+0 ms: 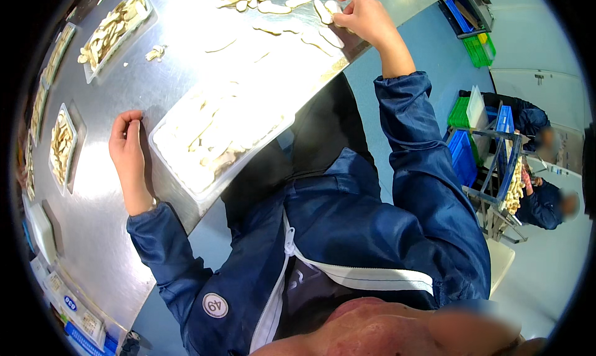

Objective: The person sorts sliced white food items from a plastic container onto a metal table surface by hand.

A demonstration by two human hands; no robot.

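Slices (323,11) lay by my right hand (366,19), which pinched one: picking, I guessed, needing a soft lift. Whether my left hand (127,144) held anything, I couldn't tell.

Strong white light, its source out of view, floods the metal desk (102,244); glare bleaches its middle, washing out most detail in the near tray (174,171). A dark shadow edges the left hand (127,144). Fisheye distortion curves the outer edges into black borders. Smudged blur hides faces (548,144) at right.
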